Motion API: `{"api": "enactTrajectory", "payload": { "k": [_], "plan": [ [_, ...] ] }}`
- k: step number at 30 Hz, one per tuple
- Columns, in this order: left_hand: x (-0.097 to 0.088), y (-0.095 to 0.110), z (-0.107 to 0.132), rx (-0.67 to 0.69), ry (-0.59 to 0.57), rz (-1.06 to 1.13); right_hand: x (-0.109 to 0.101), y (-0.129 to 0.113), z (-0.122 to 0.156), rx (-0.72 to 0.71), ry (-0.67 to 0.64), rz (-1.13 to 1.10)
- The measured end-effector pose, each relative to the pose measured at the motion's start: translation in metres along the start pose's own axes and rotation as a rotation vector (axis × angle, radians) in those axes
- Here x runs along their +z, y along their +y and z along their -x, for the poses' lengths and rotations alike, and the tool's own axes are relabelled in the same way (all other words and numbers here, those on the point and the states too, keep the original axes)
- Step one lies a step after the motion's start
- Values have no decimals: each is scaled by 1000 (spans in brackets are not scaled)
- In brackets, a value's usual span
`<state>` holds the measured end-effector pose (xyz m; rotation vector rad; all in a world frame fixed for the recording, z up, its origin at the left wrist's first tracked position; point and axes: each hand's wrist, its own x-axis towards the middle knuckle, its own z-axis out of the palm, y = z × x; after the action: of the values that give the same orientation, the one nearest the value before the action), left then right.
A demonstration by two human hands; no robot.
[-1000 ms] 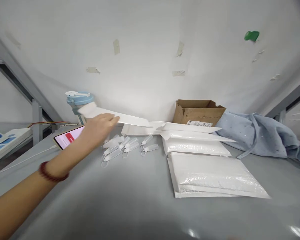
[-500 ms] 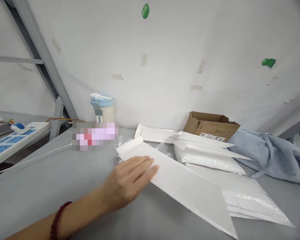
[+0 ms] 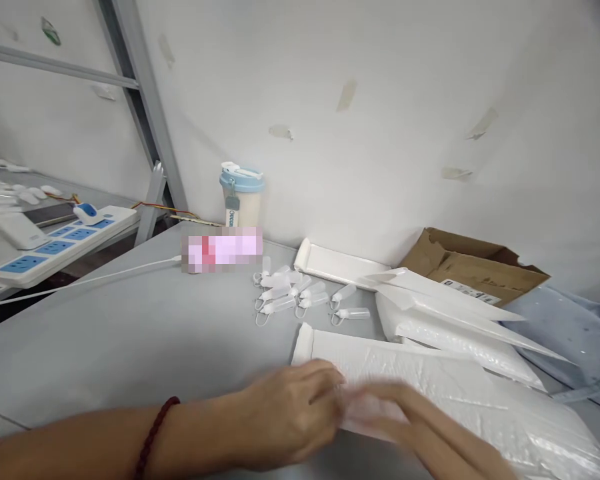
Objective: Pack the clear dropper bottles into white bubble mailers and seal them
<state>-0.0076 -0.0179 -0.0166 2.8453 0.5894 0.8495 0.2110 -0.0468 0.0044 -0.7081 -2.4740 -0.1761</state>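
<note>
My left hand (image 3: 297, 413) is at the front of the table, its fingers curled together at the edge of a white bubble mailer (image 3: 430, 373). What the fingertips hold, if anything, is hidden. My right hand (image 3: 405, 410) meets it from the right over the same mailer, and its fingers are smeared by motion. The mailer lies flat with its rolled end at the left and wrinkled film on top. Behind it lie several small clear plastic tubes (image 3: 277, 305) with looped caps.
More white mailers (image 3: 460, 327) are stacked at the right, before an open cardboard box (image 3: 480, 267) and blue cloth (image 3: 570, 347). At the back stand a blue-lidded cup (image 3: 245, 193) and a blurred-out pink item (image 3: 225, 250). A power strip (image 3: 65, 243) lies at the left.
The upper white mailer, raised at an angle under my left hand before, now lies flat or is gone, uncovering the tubes. My right hand has come into view. The camera view has shifted left.
</note>
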Motion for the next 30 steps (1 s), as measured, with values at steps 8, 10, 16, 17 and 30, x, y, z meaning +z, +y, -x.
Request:
{"api": "enactTrajectory", "payload": {
  "k": [8, 10, 16, 17, 30],
  "plan": [
    [2, -32, 7, -302, -88, -117, 16, 38, -6, 247, -480, 78],
    [1, -34, 6, -290, -75, -37, 11, 35, -2, 257, -539, 29],
    [1, -34, 5, -293, 67, 139, -7, 23, -8, 306, -559, -36],
    [0, -36, 1, -301, 95, 120, -9, 22, -10, 311, -553, -39],
    [8, -97, -111, -343, -399, 31, -13, 23, -16, 309, -562, 1]
  ]
}}
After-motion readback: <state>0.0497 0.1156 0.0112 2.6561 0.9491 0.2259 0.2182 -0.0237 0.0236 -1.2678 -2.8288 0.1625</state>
